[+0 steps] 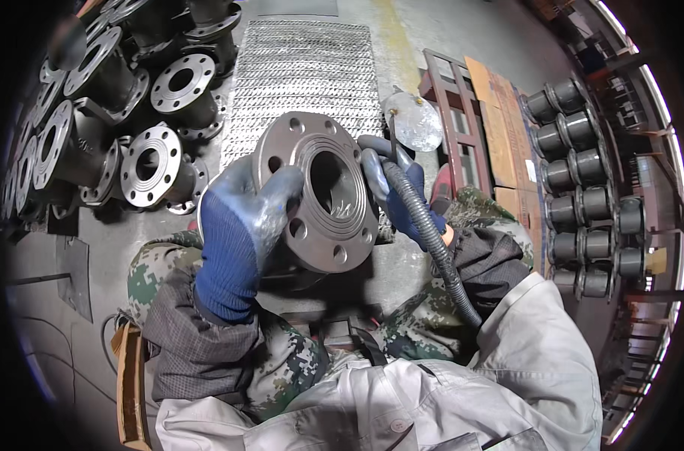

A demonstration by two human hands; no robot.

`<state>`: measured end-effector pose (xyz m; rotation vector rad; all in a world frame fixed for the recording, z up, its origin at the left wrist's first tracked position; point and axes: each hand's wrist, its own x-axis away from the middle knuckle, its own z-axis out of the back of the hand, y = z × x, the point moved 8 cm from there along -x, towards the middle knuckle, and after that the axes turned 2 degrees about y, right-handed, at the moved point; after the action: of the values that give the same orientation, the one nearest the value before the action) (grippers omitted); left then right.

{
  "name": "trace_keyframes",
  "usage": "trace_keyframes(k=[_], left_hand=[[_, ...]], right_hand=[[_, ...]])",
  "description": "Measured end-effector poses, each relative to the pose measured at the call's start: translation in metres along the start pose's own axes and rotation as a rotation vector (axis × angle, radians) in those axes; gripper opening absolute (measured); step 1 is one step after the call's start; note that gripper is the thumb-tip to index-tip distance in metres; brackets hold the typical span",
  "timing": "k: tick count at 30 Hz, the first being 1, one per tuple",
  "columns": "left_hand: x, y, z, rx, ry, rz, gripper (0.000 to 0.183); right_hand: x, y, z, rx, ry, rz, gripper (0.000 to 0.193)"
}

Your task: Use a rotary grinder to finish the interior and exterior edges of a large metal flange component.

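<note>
L fingers (286, 185) on flange (310, 214); R fingers (372, 170) w/ hose (419, 210)

Left hand (255, 214) gripping flanged fitting (321, 225); right hand (398, 208) holding ribbed hose (426, 219).

Off to the worker's left, dark flanged castings (109, 90) crowd together in a heap, bolt-holed faces turned every which way. Straight ahead, a textured metal mat (304, 68) lies on the grey floor (439, 22), with a worn yellow stripe (393, 34) beyond its right edge. Over to the right I see a dark red frame (451, 90), brown cardboard (499, 128) beside it, then grey flanged fittings (593, 203) stacked in rows. Thin cables (73, 346) trail near a narrow brown box (128, 383) at lower left.
</note>
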<state>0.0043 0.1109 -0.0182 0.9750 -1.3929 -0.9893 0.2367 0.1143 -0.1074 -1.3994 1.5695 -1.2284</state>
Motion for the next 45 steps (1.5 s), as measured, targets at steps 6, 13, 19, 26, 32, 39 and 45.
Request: trace_keyframes(k=[6, 13, 19, 26, 32, 39, 45], left_hand=[[-0.039, 0.013, -0.017, -0.192, -0.11, -0.114, 0.039], [-0.053, 0.017, -0.036, -0.193, -0.287, -0.153, 0.044], [-0.054, 0.019, -0.039, -0.221, -0.303, -0.159, 0.033], [-0.057, 0.021, -0.04, -0.153, -0.364, -0.187, 0.035], [-0.059, 0.017, -0.039, -0.132, -0.375, -0.16, 0.039], [-0.075, 0.021, -0.041, -0.318, -0.426, -0.256, 0.038], [-0.082, 0.017, -0.043, -0.303, -0.593, -0.19, 0.064]], right_hand=[[0.033, -0.136, 0.011, 0.697, 0.258, 0.355, 0.029], [0.066, -0.167, -0.016, 0.775, -0.058, -0.145, 0.03], [0.049, -0.157, -0.023, 0.801, -0.227, -0.112, 0.029], [0.042, -0.158, -0.021, 0.808, -0.206, -0.123, 0.023], [0.04, -0.159, -0.029, 0.839, -0.221, -0.206, 0.028], [0.035, -0.151, -0.044, 1.051, -0.333, -0.169, 0.023], [0.02, -0.132, -0.043, 0.914, -0.313, -0.217, 0.022]])
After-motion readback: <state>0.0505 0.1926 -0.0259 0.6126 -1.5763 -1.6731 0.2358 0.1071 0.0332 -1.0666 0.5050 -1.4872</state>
